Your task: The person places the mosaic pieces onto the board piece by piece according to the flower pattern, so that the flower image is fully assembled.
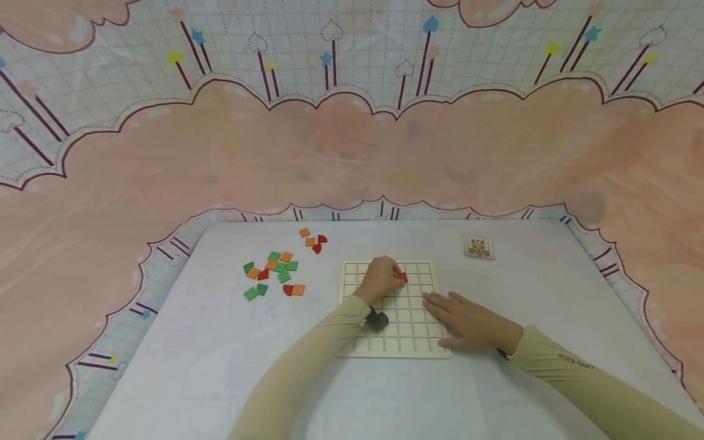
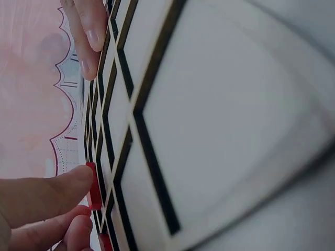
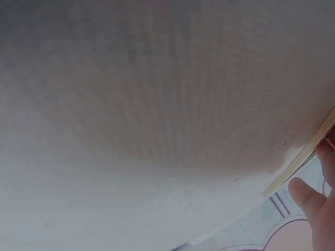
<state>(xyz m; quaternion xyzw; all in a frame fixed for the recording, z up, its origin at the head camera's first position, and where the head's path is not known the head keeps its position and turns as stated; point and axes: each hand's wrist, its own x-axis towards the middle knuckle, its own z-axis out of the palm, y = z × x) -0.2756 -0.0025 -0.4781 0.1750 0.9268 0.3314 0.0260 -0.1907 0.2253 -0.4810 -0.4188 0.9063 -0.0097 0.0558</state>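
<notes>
While the left hand [image 1: 378,280] pinches a red piece [image 1: 403,277] between thumb and fingers near the far edge of the grid board [image 1: 406,330], the right hand [image 1: 472,321], fingers extended, rests along its right edge. Piece roughly parallel to board; pointing direction and long axis cannot be told, fingertips covering part.

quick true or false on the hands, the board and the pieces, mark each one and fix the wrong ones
1. The left hand holds a red piece at the grid board. True.
2. The right hand grips an orange square. False: it rests at the board's right edge, fingers extended.
3. Green pieces lie to the left of the board. True.
4. The picture card lies on the board. False: it lies on the table, off to the board's right.
</notes>
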